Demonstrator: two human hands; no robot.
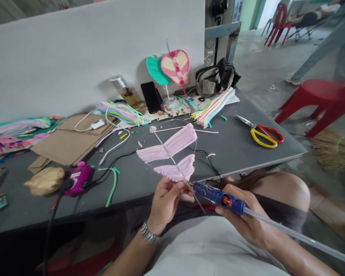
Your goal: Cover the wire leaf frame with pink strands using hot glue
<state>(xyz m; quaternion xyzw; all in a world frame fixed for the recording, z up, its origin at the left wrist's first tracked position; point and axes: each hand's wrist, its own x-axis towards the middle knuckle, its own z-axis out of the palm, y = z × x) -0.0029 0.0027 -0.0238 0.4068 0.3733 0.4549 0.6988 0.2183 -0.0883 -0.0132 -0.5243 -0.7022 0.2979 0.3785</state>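
Left hand (166,199), closed, pinches wire frame (162,142) by stem (200,204), pink strips (181,140) on it, over table edge (261,163). Right hand (251,230), curled, grips glue gun (211,192), nozzle (191,184) close to stem. Step seems gluing; next move calls for steady aim.

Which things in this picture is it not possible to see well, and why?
Head view: underside of the glue gun, partly hidden by the right hand.
Head view: far end of the glue stick, cut off by the picture's right edge.
Head view: whether the glue gun's tip touches the rod, too small.
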